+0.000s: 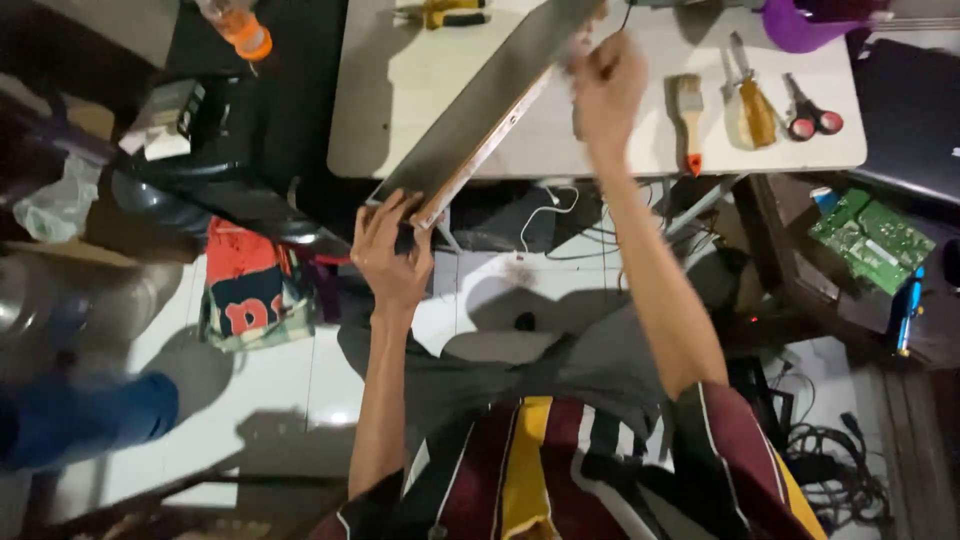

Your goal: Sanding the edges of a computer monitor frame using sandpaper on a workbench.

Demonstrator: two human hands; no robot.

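A long flat grey panel [480, 110] with a pale wooden edge lies slanted across the white table [400, 90], its near end past the table's front edge. My left hand [393, 250] grips that near end from below. My right hand [607, 85] holds the far end near the top of the view, fingers closed on it and blurred.
On the table lie a paintbrush [689, 112], a yellow-handled screwdriver [756, 105], red-handled scissors [812, 115] and a yellow tool [445, 14]. A green circuit board [872, 238] sits at right on a dark surface. A colourful cloth [248, 290] and cables [550, 215] lie on the floor.
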